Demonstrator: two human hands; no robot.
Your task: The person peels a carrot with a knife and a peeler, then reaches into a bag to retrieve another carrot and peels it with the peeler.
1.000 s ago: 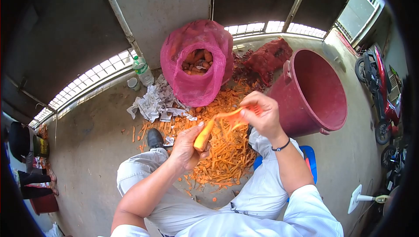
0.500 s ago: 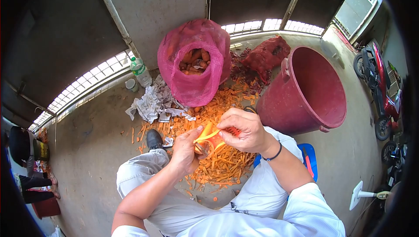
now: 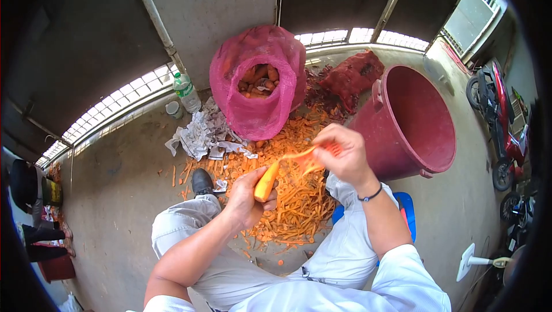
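My left hand (image 3: 247,200) is wrapped round a peeled orange carrot (image 3: 267,181), its thicker end pointing up and away. To the right and a little higher, my right hand (image 3: 343,152) holds an orange peeler (image 3: 311,160), blurred by motion and apart from the carrot. Below both hands a pile of carrot peelings (image 3: 296,211) covers the floor between my legs. Beyond them stands a pink mesh sack (image 3: 253,118), open at the top, with carrots (image 3: 259,81) inside.
A large maroon bin (image 3: 376,131) stands at the right, with a red mesh sack (image 3: 351,79) behind it. Crumpled paper (image 3: 201,134), a plastic bottle (image 3: 186,91) and a cup (image 3: 173,109) are at the left. Motorbikes (image 3: 503,116) stand far right; a person's legs (image 3: 49,243) show far left.
My right hand has moved up and right with the peeler, away from the carrot. The carrot in my left hand now stands more upright and is in fuller view.
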